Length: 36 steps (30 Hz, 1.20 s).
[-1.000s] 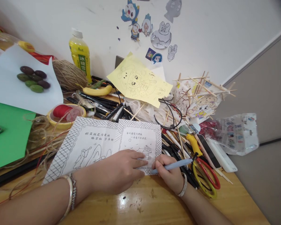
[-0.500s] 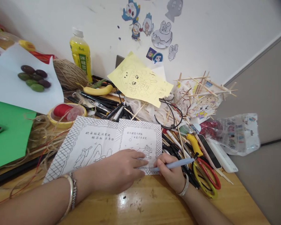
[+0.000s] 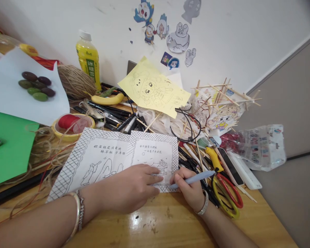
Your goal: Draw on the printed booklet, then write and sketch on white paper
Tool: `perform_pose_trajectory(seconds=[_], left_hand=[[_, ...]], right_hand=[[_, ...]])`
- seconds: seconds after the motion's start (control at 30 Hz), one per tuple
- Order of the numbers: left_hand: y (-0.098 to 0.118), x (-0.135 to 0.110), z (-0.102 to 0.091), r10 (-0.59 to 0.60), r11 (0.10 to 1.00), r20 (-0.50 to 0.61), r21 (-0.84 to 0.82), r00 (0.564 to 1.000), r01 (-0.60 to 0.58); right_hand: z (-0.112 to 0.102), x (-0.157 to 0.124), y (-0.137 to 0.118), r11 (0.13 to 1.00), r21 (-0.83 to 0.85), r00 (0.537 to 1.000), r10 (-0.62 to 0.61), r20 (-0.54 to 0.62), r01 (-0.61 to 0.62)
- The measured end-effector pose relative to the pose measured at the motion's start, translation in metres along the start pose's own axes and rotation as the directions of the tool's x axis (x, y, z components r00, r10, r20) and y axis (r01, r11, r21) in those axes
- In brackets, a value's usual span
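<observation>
A sheet of white paper (image 3: 119,158) with a crosshatched border, handwritten lines and ink drawings lies near the front of the table. Spread flat across its lower right part is my left hand (image 3: 136,187), fingers stretched out and pressing on the page. My right hand (image 3: 187,187) pinches a pale blue pen (image 3: 200,176) whose tip end meets the border at the lower right corner. The pen leans to the right. Part of the drawing is hidden under my left hand and forearm.
Markers (image 3: 111,112) crowd behind the paper, below a yellow drawing (image 3: 155,88). To the right lie scissors (image 3: 227,196), a phone (image 3: 229,167) and a stick frame (image 3: 224,103). At left are a red thread spool (image 3: 69,122), green card (image 3: 10,144) and a drink bottle (image 3: 88,58).
The back end of the pen has tilted up slightly in my right hand. My left hand stays in place on the paper.
</observation>
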State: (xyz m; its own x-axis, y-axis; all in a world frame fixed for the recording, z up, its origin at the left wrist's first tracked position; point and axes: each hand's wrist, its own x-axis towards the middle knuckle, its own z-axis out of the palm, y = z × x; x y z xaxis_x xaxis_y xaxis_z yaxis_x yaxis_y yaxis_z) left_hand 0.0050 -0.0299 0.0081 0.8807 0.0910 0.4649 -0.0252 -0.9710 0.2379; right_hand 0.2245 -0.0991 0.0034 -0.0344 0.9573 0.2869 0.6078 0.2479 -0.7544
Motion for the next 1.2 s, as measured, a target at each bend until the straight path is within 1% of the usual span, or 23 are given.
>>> perform_pose_trajectory(seconds=[0.1,0.23,0.37,0.5,0.6,0.8,1.0,1.2], left_hand=[[0.0002,0.0,-0.0004,0.0,1.0,0.0,0.002,1.0,0.0],[-0.0004,-0.0005,-0.0001,-0.002,1.0,0.022,0.009,1.0,0.002],[-0.0005,-0.0005,-0.0004,-0.003,1.0,0.023,0.007,1.0,0.003],[0.0012,0.0011,-0.0022,0.001,1.0,0.006,0.0,1.0,-0.001],[0.0018,0.0018,-0.0028,-0.004,1.0,0.0,0.005,1.0,0.004],[0.0002,0.0007,-0.0014,-0.002,1.0,0.016,0.0,1.0,0.002],[0.0014,0.0026,-0.0045,-0.003,1.0,0.048,0.01,0.999,0.002],[0.0018,0.0026,-0.0045,0.0,1.0,0.012,-0.014,1.0,0.001]], right_hand=[[0.0,-0.0004,0.0005,1.0,0.014,1.0,0.003,0.015,-0.003],[0.001,-0.0009,0.0004,1.0,-0.01,0.999,-0.003,0.039,0.004],[0.0007,-0.0011,-0.0007,0.999,-0.045,1.0,0.012,0.017,-0.011],[0.0,-0.0019,0.0004,1.0,0.006,1.0,0.021,0.001,-0.021],[-0.0002,-0.0025,0.0023,0.999,0.046,1.0,0.026,0.013,-0.026],[-0.0008,-0.0026,0.0043,1.0,0.031,0.999,0.001,0.034,-0.002],[-0.0006,-0.0026,0.0034,1.0,0.027,0.999,-0.017,0.042,0.016],[-0.001,-0.0024,0.0024,1.0,0.019,1.0,0.005,0.029,-0.006]])
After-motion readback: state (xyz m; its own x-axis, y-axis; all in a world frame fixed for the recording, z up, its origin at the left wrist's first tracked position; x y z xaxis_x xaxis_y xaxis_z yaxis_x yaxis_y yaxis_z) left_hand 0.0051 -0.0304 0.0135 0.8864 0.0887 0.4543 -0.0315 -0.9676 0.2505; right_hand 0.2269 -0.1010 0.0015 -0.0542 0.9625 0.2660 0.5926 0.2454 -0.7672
